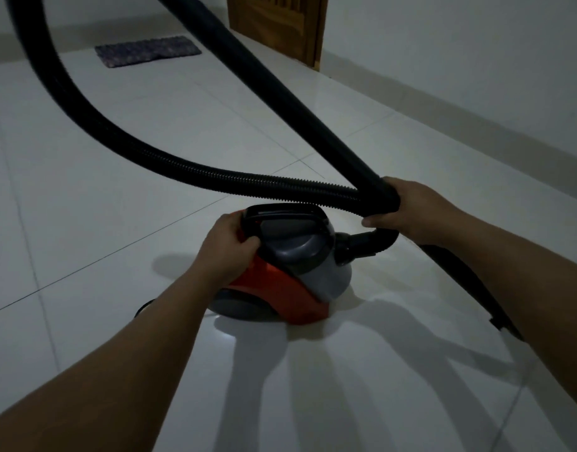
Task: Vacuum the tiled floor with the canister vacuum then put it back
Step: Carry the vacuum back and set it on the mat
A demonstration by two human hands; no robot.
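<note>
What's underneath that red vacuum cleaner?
The canister vacuum sits on the white tiled floor, with its shadow around it. A dark edge shows behind the left forearm, maybe a wheel. The tile directly beneath is covered by the body.

- Floor mat: dark, rectangular, lying flat at 11 o'clock, near the far wall.
- Wooden door: at 12 o'clock, lower portion visible.
</note>
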